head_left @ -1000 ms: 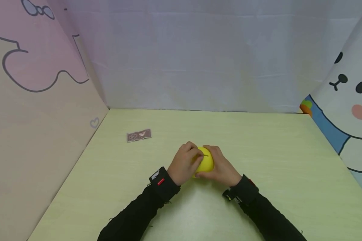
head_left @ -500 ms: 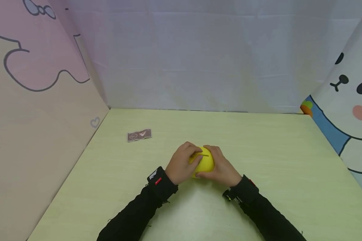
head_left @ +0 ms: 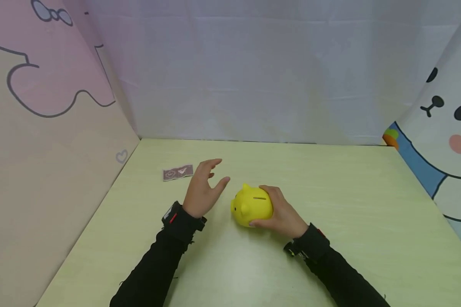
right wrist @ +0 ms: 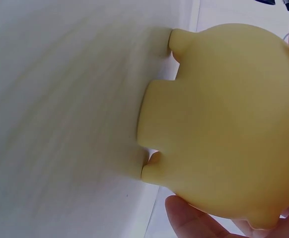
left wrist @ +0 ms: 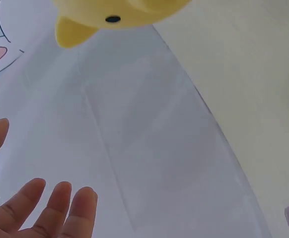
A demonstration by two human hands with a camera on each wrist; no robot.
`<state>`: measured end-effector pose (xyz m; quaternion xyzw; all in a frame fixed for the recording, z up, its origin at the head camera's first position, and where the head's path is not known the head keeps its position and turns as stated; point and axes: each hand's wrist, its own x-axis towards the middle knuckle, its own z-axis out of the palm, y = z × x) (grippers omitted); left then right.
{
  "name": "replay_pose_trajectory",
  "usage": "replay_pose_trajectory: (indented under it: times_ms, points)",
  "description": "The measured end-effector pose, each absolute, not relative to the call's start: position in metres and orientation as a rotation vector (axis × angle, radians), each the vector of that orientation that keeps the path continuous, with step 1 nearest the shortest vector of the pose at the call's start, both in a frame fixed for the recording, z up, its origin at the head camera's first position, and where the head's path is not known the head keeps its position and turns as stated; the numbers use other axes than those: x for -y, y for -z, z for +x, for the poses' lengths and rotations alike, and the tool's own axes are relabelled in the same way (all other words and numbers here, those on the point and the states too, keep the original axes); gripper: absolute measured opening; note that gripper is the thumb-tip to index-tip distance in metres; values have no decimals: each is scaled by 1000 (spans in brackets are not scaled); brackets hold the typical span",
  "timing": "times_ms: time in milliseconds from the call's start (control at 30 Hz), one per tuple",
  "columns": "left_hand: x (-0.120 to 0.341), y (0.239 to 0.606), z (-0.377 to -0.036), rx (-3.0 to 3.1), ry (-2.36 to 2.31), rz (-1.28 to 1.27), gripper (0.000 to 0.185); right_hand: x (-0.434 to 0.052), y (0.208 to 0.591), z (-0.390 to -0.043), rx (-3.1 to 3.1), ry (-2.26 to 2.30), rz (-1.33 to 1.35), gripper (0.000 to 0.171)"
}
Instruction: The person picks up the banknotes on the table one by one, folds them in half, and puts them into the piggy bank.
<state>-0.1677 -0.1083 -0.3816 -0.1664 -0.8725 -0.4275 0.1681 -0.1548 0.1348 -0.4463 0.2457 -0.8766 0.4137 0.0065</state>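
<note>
The right hand point(head_left: 282, 215) gripped the yellow piggy bank point(head_left: 251, 205) mid-desk point(head_left: 330, 192). The left hand point(head_left: 203, 189) hovered just beside it, fingers spread and released, near a card point(head_left: 177, 172) toward the far left corner.

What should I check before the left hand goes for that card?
1. Right hand grips the piggy bank: ok.
2. Piggy bank standing on the table, slot on top: ok.
3. Left hand free, fingers spread: ok.
4. Card lies flat beyond the left hand, nothing on it: ok.
5. Path from left hand to card unblocked: ok.
6. Card's edge raised enough to pinch: cannot tell.
</note>
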Motion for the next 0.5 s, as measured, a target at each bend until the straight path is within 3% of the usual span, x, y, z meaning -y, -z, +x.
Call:
replay_pose_trajectory:
  times_ms: [500]
  points:
    - [177,362,-189,2634,1200,-162,65,-135,446,-154,2748,-1301,758,95]
